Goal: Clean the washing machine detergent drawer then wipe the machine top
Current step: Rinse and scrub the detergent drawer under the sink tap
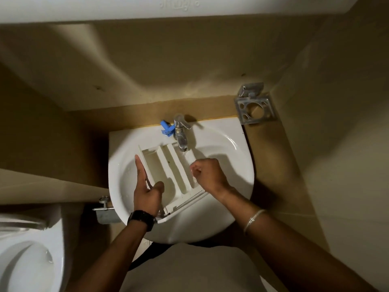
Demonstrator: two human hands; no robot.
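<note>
A white detergent drawer [168, 165] with several compartments lies in the white sink [227, 144], its far end under the chrome tap [181, 131]. Water runs from the tap into the drawer's right compartment. My left hand [146, 186] holds the drawer's left wall, fingers straight along the outside and thumb inside the compartment. My right hand [208, 175] has its fingers curled at the drawer's right edge, in the stream; what they hold, if anything, is hidden.
A blue plastic piece [166, 129] sits on the sink rim left of the tap. A metal toothbrush holder [255, 106] hangs on the wall at the right. A toilet [27, 256] stands at lower left, and a metal bracket [105, 209] is beside the sink.
</note>
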